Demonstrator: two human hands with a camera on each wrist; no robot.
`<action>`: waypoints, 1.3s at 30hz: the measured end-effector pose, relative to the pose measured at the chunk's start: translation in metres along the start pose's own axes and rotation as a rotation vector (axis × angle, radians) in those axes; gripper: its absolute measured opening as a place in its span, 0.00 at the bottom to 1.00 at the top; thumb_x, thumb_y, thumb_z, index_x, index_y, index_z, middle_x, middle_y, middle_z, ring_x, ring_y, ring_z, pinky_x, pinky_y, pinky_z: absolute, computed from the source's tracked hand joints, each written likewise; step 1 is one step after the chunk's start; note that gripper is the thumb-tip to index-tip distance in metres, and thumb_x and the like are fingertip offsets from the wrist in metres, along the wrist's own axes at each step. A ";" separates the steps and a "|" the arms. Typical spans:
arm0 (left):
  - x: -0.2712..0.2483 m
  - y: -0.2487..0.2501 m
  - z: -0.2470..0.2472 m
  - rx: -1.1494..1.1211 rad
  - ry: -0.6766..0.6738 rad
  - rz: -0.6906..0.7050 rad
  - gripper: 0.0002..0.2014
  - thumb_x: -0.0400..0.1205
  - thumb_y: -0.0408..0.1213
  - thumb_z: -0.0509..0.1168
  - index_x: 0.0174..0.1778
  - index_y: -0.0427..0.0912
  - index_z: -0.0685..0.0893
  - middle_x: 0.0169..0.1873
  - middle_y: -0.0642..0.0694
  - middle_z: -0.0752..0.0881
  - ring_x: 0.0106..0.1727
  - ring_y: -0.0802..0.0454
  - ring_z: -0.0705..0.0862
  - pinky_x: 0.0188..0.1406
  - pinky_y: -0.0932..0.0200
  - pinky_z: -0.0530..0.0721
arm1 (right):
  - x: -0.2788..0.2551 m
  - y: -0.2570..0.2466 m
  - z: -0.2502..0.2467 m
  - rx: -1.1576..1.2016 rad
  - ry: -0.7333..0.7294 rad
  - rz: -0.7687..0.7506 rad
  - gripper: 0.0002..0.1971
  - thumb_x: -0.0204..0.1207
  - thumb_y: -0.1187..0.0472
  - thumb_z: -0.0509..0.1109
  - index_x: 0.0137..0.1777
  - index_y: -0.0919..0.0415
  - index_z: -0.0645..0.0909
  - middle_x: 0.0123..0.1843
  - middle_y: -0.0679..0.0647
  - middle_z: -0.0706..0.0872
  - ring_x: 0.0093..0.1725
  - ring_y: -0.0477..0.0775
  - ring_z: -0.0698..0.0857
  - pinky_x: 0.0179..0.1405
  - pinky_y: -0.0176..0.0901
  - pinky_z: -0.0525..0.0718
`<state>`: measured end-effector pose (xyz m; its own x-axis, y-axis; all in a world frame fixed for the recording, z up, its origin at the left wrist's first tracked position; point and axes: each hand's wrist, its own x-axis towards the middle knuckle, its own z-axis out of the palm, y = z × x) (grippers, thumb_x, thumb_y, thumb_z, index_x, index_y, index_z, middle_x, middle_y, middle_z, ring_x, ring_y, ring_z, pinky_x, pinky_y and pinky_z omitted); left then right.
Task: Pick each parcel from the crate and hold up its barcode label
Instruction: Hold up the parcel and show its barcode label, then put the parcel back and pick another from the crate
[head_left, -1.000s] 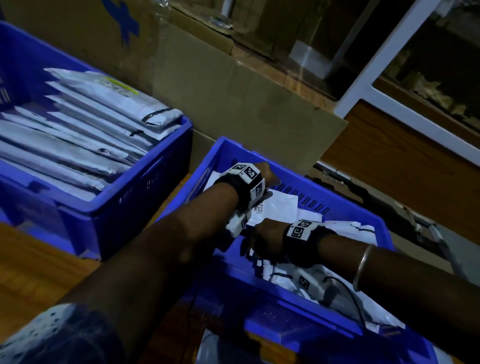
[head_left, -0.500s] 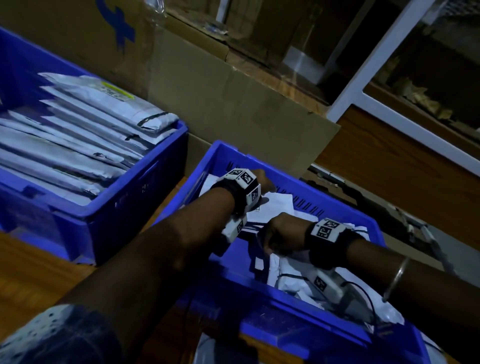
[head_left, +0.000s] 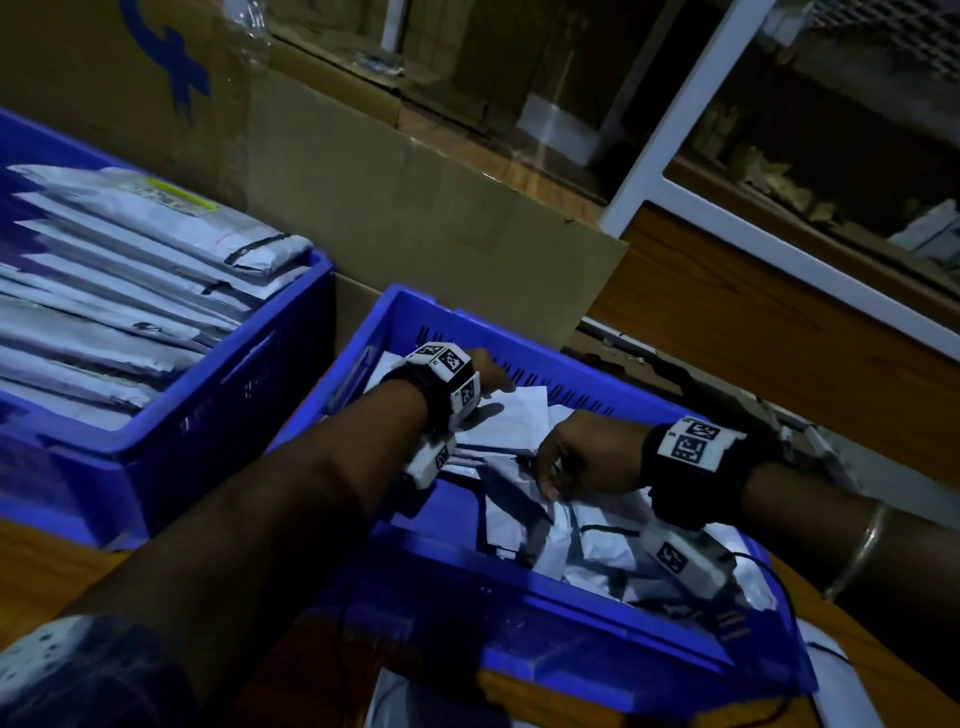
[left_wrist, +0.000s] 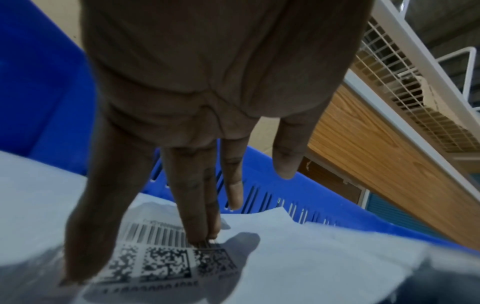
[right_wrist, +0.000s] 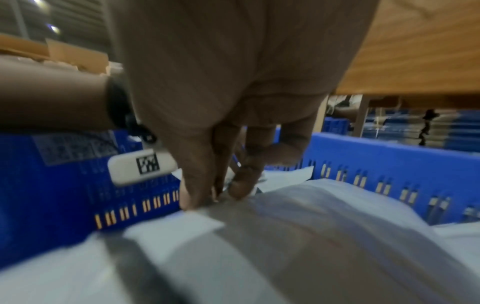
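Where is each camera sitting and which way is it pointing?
Head: worn high, facing forward and down at the near crate; both forearms show.
Left wrist: looks along the left hand, straight fingers on a barcode label.
Right wrist: looks along the right hand, pinching a parcel.
All share the near crate.

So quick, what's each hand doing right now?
Left hand: open, straight fingers touching white plastic parcel's barcode label.
Right hand: pinching grey-white plastic parcel's edge.
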<state>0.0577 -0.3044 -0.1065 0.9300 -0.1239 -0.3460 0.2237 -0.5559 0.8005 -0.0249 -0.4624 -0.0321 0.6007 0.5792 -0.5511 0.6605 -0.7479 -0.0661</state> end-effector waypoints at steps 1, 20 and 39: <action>-0.007 0.000 -0.003 0.007 -0.005 0.000 0.19 0.82 0.39 0.68 0.64 0.29 0.82 0.63 0.35 0.84 0.62 0.40 0.84 0.45 0.63 0.78 | -0.004 0.001 -0.001 -0.003 0.026 0.019 0.11 0.75 0.65 0.71 0.38 0.48 0.88 0.33 0.38 0.85 0.34 0.31 0.80 0.34 0.23 0.74; -0.008 0.005 -0.004 -0.008 -0.078 0.090 0.14 0.84 0.43 0.65 0.44 0.33 0.85 0.45 0.34 0.89 0.50 0.39 0.88 0.52 0.50 0.85 | -0.046 0.029 -0.023 0.411 0.561 0.223 0.22 0.76 0.60 0.77 0.69 0.53 0.80 0.48 0.51 0.84 0.43 0.53 0.88 0.46 0.54 0.90; -0.044 0.031 -0.011 -0.434 -0.216 0.297 0.07 0.82 0.28 0.67 0.55 0.32 0.84 0.24 0.55 0.88 0.27 0.63 0.86 0.23 0.70 0.81 | -0.031 0.055 -0.018 1.101 0.886 0.174 0.13 0.81 0.78 0.62 0.53 0.67 0.86 0.58 0.59 0.87 0.48 0.54 0.89 0.42 0.43 0.90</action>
<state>0.0265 -0.3073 -0.0615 0.9007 -0.4143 -0.1306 0.1030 -0.0883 0.9908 0.0009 -0.5160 -0.0036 0.9866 0.1561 0.0483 0.1155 -0.4576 -0.8816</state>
